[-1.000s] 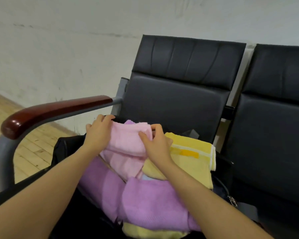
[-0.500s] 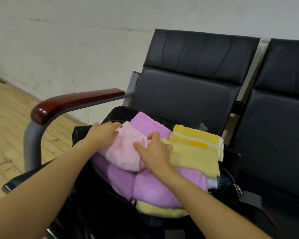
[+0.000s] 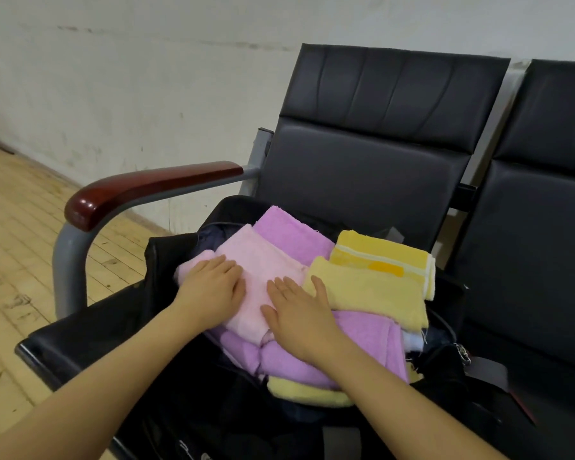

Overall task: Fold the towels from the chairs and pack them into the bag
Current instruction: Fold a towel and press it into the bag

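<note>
Basically both hands lie flat, fingers spread, gripping nothing: left hand (image 3: 213,287) and right hand (image 3: 299,313) press side by side on the pale pink towel (image 3: 263,267), its long axis running away from the person. It sits atop the purple towel (image 3: 362,336) and beside yellow towels (image 3: 372,287) heaped in the black bag (image 3: 166,257) on the chair (image 3: 372,161); left hand nearer the bag's edge.

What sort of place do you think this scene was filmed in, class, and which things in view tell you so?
Probably a waiting area or sports hall. Linked black padded seats stand in a row against a scuffed white wall, sharing a metal frame with a wooden armrest, over a worn wood strip floor.
</note>
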Demonstrator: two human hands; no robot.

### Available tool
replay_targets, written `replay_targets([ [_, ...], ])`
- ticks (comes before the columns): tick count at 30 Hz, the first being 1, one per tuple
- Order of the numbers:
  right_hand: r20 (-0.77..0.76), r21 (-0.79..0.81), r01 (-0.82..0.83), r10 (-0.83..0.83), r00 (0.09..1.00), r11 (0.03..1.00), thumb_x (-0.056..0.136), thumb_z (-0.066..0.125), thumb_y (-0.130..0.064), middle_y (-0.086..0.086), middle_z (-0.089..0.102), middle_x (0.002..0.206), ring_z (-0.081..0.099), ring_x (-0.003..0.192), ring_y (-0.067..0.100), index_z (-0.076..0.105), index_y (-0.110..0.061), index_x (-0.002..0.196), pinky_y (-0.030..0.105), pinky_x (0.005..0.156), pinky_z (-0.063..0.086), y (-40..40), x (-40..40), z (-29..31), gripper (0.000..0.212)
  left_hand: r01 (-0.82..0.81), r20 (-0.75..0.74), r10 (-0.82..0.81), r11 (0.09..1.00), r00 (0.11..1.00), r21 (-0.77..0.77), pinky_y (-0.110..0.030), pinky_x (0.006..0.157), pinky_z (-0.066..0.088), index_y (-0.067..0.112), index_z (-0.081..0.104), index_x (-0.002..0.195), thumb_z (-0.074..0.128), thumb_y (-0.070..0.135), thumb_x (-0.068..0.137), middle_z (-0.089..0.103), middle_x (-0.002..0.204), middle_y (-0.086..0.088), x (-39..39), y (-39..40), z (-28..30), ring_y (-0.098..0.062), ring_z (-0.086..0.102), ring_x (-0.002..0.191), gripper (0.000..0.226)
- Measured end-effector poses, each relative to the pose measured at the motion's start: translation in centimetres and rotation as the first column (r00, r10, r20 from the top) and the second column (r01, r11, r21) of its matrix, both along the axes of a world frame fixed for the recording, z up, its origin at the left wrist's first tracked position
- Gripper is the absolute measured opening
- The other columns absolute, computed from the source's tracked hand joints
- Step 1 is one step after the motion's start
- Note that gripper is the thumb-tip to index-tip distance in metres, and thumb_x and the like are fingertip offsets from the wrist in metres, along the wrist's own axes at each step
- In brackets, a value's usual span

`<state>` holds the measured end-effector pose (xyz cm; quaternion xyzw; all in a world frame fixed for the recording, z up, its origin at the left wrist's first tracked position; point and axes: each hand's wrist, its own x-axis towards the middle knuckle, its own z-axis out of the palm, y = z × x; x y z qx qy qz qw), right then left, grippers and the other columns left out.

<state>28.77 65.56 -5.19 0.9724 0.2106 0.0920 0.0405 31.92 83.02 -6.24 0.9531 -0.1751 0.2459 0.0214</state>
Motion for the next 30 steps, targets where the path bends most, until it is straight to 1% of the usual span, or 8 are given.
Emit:
replay_targets([
  [3,-0.012,-0.068,0.004,-0.005,1.000,0.998,0.084,-0.002,-0.047,0.000,0.037,0.152,0.030,0.141,0.016,0.039,-0.015,0.145,0.051,0.115,0.012,0.3,-0.2,-1.8,0.081,-0.104,-0.162,0.121,0.989,0.979,0.107,-0.047,0.114,0.025,0.007,0.047,0.139,-0.002,0.046,0.080,0.042,0.147,-0.010,0.8,0.3,-0.5,-0.028,0.037,0.138,0.086],
  [6,-0.006,-0.032,0.060,-0.060,0.998,0.998,0.084,0.007,-0.047,0.002,0.048,0.144,0.040,0.136,0.019,0.053,-0.016,0.137,0.047,0.113,0.014,0.9,0.1,-2.2,0.077,-0.162,-0.312,0.213,0.970,0.926,0.180,-0.038,0.118,-0.006,0.018,0.011,0.153,-0.007,0.045,0.090,0.005,0.161,0.002,1.7,0.3,-0.9,-0.016,0.003,0.148,0.070],
  [8,-0.044,-0.084,0.011,-0.015,0.999,0.996,0.087,-0.008,-0.050,-0.001,0.010,0.161,0.003,0.148,0.016,0.015,-0.018,0.153,0.048,0.114,-0.012,0.6,0.9,-2.7,0.077,-0.150,-0.331,0.203,0.973,0.922,0.177,-0.038,0.118,-0.006,0.019,0.007,0.153,0.008,0.039,0.101,0.002,0.161,0.003,2.0,0.1,-1.1,-0.016,0.000,0.148,0.055],
  [11,-0.106,-0.060,0.045,-0.052,0.993,0.997,0.101,0.007,-0.046,-0.004,-0.001,0.161,-0.008,0.147,0.016,0.003,-0.022,0.154,0.047,0.112,-0.019,0.4,0.9,-1.8,0.058,-0.162,-0.325,0.215,0.970,0.921,0.184,-0.039,0.118,-0.006,0.022,0.010,0.153,0.003,0.043,0.097,0.004,0.161,0.005,2.0,0.1,-1.0,-0.014,0.002,0.148,0.060],
  [16,-0.025,0.066,0.019,-0.017,1.000,0.998,0.073,-0.009,-0.055,0.002,0.039,0.150,0.030,0.139,0.024,0.037,-0.022,0.145,0.046,0.114,0.012,0.0,-0.7,-0.9,0.091,-0.174,-0.284,0.179,0.984,0.942,0.043,-0.038,0.117,-0.002,0.020,0.032,0.148,-0.009,0.051,0.077,0.025,0.157,0.003,-0.2,-0.7,-0.1,-0.016,0.015,0.145,0.088],
  [18,0.094,0.115,0.019,-0.029,0.995,0.993,0.081,0.014,-0.050,0.000,0.067,0.107,0.061,0.103,0.022,0.066,-0.021,0.108,0.038,0.091,0.042,-0.6,-1.2,-0.1,0.066,-0.199,-0.274,0.184,0.980,0.944,-0.029,-0.037,0.116,0.002,0.020,0.036,0.145,0.017,0.041,0.096,0.030,0.154,0.002,-1.0,-1.4,1.0,-0.016,0.020,0.144,0.057],
  [21,0.215,0.152,0.014,-0.047,0.976,0.988,0.079,0.032,-0.041,-0.006,0.063,0.069,0.061,0.067,0.019,0.064,-0.024,0.070,0.027,0.062,0.045,-2.4,-2.3,1.9,0.038,-0.216,-0.227,0.195,0.974,0.954,-0.068,-0.033,0.113,0.010,0.022,0.040,0.143,0.036,0.027,0.100,0.033,0.153,0.004,-2.3,-2.9,2.6,-0.014,0.025,0.141,0.043],
  [30,0.206,0.211,0.128,-0.172,0.963,0.969,0.100,0.034,-0.035,0.002,0.055,0.125,0.049,0.114,0.024,0.050,-0.018,0.127,0.036,0.089,0.034,-14.6,-9.2,6.5,0.036,0.017,-0.108,-0.036,0.985,0.993,-0.170,-0.030,0.102,0.023,0.023,0.046,0.138,0.033,0.028,0.098,0.046,0.143,0.007,-7.4,-14.6,6.2,-0.016,0.044,0.128,0.043],
])
